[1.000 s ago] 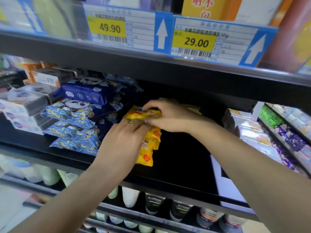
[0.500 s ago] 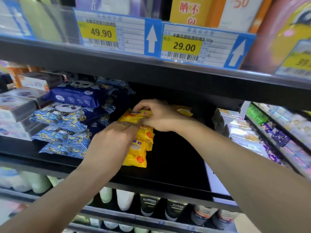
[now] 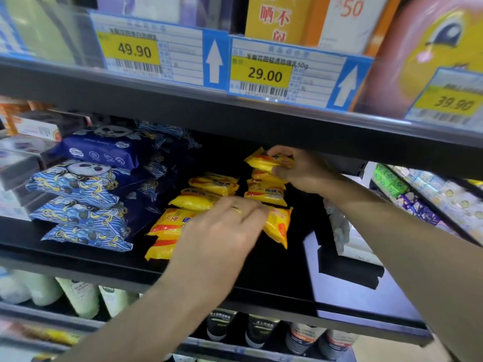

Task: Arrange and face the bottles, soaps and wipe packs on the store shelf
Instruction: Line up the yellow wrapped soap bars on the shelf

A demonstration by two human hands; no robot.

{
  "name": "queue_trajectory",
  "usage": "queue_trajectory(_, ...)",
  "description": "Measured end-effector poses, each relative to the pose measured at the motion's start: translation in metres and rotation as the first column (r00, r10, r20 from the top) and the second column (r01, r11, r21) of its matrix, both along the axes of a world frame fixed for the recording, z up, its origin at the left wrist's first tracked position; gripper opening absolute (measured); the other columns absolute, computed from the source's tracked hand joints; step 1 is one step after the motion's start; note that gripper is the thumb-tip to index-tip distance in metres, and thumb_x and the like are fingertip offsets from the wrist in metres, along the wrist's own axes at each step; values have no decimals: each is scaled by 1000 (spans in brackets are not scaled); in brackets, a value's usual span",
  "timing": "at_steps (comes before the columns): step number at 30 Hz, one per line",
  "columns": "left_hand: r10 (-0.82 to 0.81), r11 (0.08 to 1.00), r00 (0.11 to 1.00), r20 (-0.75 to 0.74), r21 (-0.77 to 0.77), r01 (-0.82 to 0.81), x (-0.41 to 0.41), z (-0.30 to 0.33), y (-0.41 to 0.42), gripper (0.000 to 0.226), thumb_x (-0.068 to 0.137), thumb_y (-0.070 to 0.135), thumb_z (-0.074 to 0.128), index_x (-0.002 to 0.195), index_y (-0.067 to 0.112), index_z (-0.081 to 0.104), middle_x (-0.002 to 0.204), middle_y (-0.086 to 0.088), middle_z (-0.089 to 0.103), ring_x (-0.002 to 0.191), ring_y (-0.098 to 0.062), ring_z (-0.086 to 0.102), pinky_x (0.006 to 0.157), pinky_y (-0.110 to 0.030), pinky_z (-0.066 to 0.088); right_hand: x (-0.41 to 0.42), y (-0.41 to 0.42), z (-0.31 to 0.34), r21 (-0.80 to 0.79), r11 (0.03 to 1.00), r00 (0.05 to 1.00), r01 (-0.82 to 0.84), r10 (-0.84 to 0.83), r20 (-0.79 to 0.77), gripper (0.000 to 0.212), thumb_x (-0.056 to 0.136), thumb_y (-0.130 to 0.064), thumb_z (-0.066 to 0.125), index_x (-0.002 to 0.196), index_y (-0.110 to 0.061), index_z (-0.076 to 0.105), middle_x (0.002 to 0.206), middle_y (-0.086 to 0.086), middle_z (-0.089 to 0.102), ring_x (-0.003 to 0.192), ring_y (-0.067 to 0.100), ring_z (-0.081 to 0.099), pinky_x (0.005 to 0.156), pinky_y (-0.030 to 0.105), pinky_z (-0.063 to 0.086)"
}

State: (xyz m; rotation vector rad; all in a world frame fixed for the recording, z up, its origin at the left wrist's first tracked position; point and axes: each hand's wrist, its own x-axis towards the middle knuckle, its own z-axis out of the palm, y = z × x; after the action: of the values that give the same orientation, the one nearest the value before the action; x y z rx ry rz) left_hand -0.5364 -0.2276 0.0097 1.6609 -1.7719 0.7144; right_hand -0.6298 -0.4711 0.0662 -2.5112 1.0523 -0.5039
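Your right hand (image 3: 305, 171) pinches a yellow soap pack (image 3: 264, 162) between thumb and curled fingers, holding it tilted just above the right-hand stack of yellow soap packs (image 3: 265, 193) at the back of the black shelf (image 3: 274, 273), close under the shelf above. Your left hand (image 3: 222, 231) reaches in lower and nearer, its fingers stretched out fairly straight and laid over the left-hand pile of yellow soap packs (image 3: 183, 218); the hand is motion-blurred, so you cannot tell whether the fingertips press the packs or only hover over them, and it grips nothing that shows. A gold ring (image 3: 237, 210) sits on one finger of that hand. One more yellow pack (image 3: 279, 227) lies slanted just right of your left fingertips, in front of the right-hand stack. Left of the soaps, blue panda-print wipe packs (image 3: 78, 184) are stacked in a column, with more dark blue packs behind them, and grey and white boxes (image 3: 18, 165) stand further left. On the upper shelf edge are price tags reading 49.90 (image 3: 134, 49), 29.00 (image 3: 264, 74) and 39.90 (image 3: 453, 103). Below, white bottles (image 3: 81, 296) and dark-capped tubes (image 3: 261, 330) stand in a row.
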Motion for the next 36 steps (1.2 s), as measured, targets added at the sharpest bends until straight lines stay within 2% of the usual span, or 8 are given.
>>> queue_trajectory(2,-19,999,1000,-8,47,20,-10,-13,-18,38,77,-1,67,111,13,76,112,-2,76,105,-23,71,66,-35,63,-6,-9,-6,24,1000,1000,-6,6,-10,34,91,-36,70,123,-42,60,136,-8,60,122,16,58,106,33,48)
queue_trajectory(8,79,979,996,-52,194,-68,-8,-46,-62,48,53,-4,84,98,13,79,99,-3,76,91,-24,73,57,-32,60,-2,-21,-26,53,998,998,-25,28,-52,37,95,-20,70,124,-42,61,131,-7,58,107,14,62,79,19,48)
queue_trajectory(12,178,943,983,-47,293,-157,-11,-46,-82,50,47,-1,90,93,13,77,90,-6,74,80,-28,72,50,-34,57,3,-25,-42,4,1000,992,-26,26,-122,39,94,-17,72,122,-43,62,135,-3,56,108,19,64,91,34,57)
queue_trajectory(16,250,897,968,-6,378,-229,-15,-38,-101,42,48,6,93,86,17,76,74,-5,71,64,-27,71,46,-33,53,3,-28,-51,-87,995,990,38,-49,-130,40,91,-27,73,118,-52,59,137,-1,55,119,26,58,101,43,51)
queue_trajectory(20,276,856,960,49,441,-268,-12,-33,-113,34,87,8,70,120,16,67,110,-7,69,99,-31,70,74,-38,56,4,-31,-53,-90,996,987,-3,-12,-161,41,91,-28,73,120,-52,58,128,-7,51,113,26,59,99,43,52)
queue_trajectory(25,298,842,952,70,450,-297,-8,-32,-125,44,98,16,62,141,17,52,127,-7,65,114,-32,65,86,-40,56,3,-33,-52,-63,996,990,-65,57,-126,42,90,-21,77,127,-38,64,136,-1,59,119,19,59,97,29,51)
queue_trajectory(31,300,835,952,64,464,-295,-11,-20,-113,49,97,20,61,144,15,48,137,-11,59,128,-33,54,103,-43,47,2,-30,-47,-91,994,988,-64,50,-147,40,92,-28,74,130,-36,64,136,-2,59,119,18,59,99,32,51)
queue_trajectory(36,287,889,957,-34,381,-253,7,-1,-64,40,88,17,66,128,19,65,121,-5,69,113,-28,62,89,-39,54,23,-16,-36,-113,990,996,-89,88,-12,28,96,-35,67,123,-38,65,127,-9,64,116,14,61,101,33,51)
